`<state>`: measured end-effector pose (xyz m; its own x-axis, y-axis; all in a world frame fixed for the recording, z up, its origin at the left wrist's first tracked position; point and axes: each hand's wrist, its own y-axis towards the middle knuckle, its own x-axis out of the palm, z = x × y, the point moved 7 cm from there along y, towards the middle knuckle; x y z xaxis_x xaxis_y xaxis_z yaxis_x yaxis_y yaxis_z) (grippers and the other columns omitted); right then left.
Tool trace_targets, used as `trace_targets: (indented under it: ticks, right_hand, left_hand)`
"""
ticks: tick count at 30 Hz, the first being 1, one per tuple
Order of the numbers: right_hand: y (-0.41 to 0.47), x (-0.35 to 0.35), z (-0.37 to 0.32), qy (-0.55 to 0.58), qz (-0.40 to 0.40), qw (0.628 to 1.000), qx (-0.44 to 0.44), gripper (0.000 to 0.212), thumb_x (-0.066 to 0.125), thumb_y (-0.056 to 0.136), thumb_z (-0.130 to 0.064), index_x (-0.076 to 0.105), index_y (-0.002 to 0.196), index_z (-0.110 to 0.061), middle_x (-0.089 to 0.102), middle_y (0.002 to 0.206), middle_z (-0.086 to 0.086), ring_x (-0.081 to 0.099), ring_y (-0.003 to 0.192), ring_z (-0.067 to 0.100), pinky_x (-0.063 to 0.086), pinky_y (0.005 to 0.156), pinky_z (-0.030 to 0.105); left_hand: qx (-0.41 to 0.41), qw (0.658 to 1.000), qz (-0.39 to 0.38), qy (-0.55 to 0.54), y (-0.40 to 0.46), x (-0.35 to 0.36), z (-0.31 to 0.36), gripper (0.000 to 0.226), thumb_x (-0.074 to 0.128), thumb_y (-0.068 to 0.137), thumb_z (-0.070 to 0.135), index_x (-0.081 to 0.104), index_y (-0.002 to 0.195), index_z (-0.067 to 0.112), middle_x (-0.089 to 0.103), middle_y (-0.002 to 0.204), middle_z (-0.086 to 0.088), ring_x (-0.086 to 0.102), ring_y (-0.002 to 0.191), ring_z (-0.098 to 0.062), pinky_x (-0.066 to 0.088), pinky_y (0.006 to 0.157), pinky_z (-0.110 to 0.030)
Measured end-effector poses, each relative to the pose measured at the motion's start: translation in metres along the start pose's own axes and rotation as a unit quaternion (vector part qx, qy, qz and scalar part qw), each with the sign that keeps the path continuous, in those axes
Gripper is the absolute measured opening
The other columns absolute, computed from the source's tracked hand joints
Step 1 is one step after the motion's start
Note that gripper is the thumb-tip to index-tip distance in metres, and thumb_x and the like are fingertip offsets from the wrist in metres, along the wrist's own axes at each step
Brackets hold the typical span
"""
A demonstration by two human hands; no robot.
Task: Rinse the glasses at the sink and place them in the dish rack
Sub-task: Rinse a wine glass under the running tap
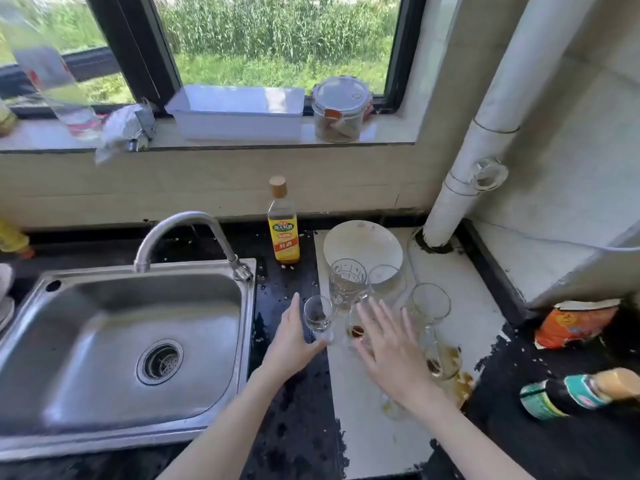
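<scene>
both forearms reach over the counter. left hand (290,341) grips a small stemmed glass (318,317), upright, beside the sink (114,344) on its left. right hand (388,355), fingers spread and holding nothing, hovers by the other dirty glasses (348,282). left is nearer the basin, likely rinsing first.

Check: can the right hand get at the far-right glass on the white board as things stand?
Probably yes. The right hand is open, fingers spread, just left of the far-right glass. Nothing stands between them; the other glasses sit further left, beside the left hand.
</scene>
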<state>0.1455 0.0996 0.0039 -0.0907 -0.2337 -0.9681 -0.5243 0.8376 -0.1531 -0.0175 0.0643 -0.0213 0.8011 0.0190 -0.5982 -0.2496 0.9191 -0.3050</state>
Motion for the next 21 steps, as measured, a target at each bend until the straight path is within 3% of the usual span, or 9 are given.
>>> trace_targets:
  ticks: [2, 5, 8, 11, 13, 16, 21]
  right_hand:
    - [0.007, 0.003, 0.000, -0.031, 0.009, 0.999, -0.014, 0.068, 0.007, 0.091, -0.060, 0.009, 0.149, -0.024, 0.009, 0.155, -0.001, 0.007, 0.144, 0.016, -0.006, 0.117, 0.043]
    - [0.009, 0.018, -0.001, -0.068, 0.012, 0.997, -0.018, 0.062, 0.024, 0.093, -0.055, 0.039, 0.141, -0.018, 0.044, 0.144, 0.006, 0.042, 0.133, 0.023, 0.013, 0.109, 0.047]
    - [0.010, 0.017, 0.000, -0.081, 0.012, 0.997, -0.007, 0.060, 0.027, 0.092, -0.053, 0.045, 0.138, -0.018, 0.046, 0.142, 0.007, 0.044, 0.132, 0.023, 0.016, 0.108, 0.049]
    - [0.007, 0.013, 0.004, -0.091, 0.027, 0.995, 0.002, 0.062, 0.010, 0.097, -0.053, 0.044, 0.137, -0.020, 0.044, 0.143, 0.007, 0.041, 0.133, 0.023, 0.010, 0.109, 0.047]
    - [0.005, 0.009, 0.003, -0.079, 0.031, 0.996, 0.012, 0.063, 0.007, 0.097, -0.052, 0.043, 0.137, -0.020, 0.044, 0.143, 0.007, 0.037, 0.133, 0.022, 0.005, 0.110, 0.044]
    - [0.007, 0.000, -0.012, -0.059, 0.049, 0.997, 0.008, 0.063, 0.010, 0.097, -0.051, 0.045, 0.137, -0.017, 0.045, 0.143, 0.009, 0.038, 0.133, 0.023, 0.004, 0.112, 0.041]
    - [0.024, 0.001, -0.082, -0.042, 0.090, 0.994, -0.042, 0.056, 0.033, 0.089, -0.043, 0.051, 0.133, -0.013, 0.052, 0.137, 0.011, 0.047, 0.129, 0.027, 0.015, 0.114, 0.043]
  left_hand:
    - [0.000, 0.999, 0.018, -0.040, 0.012, 0.000, 0.000, 0.097, 0.072, 0.078, 0.035, 0.007, 0.148, 0.015, 0.016, 0.153, -0.004, 0.022, 0.139, -0.017, 0.024, 0.108, -0.028]
    - [0.011, 0.998, 0.027, -0.055, 0.025, 0.006, -0.004, 0.072, 0.073, 0.078, 0.027, 0.031, 0.135, 0.016, 0.038, 0.141, -0.002, 0.039, 0.129, -0.016, 0.031, 0.102, -0.024]
    - [0.007, 0.997, 0.037, -0.060, 0.029, 0.005, -0.010, 0.059, 0.073, 0.078, 0.027, 0.037, 0.124, 0.019, 0.051, 0.128, 0.001, 0.051, 0.113, -0.014, 0.040, 0.091, -0.023]
    - [0.010, 0.994, 0.045, -0.095, 0.025, 0.003, -0.022, 0.056, 0.075, 0.075, 0.029, 0.038, 0.117, 0.027, 0.054, 0.120, 0.006, 0.053, 0.109, -0.010, 0.044, 0.093, -0.026]
    - [0.012, 0.991, 0.054, -0.125, 0.016, -0.004, -0.028, 0.055, 0.076, 0.074, 0.027, 0.038, 0.114, 0.032, 0.052, 0.115, 0.013, 0.052, 0.107, -0.006, 0.043, 0.091, -0.021]
    - [0.028, 0.982, 0.076, -0.171, 0.000, -0.025, -0.041, 0.050, 0.075, 0.076, 0.023, 0.039, 0.107, 0.039, 0.051, 0.110, 0.021, 0.052, 0.106, 0.000, 0.042, 0.087, -0.015]
    - [0.028, 0.967, 0.102, -0.230, -0.024, -0.074, -0.084, 0.053, 0.075, 0.075, 0.016, 0.041, 0.106, 0.042, 0.051, 0.110, 0.007, 0.059, 0.102, -0.011, 0.049, 0.090, -0.029]
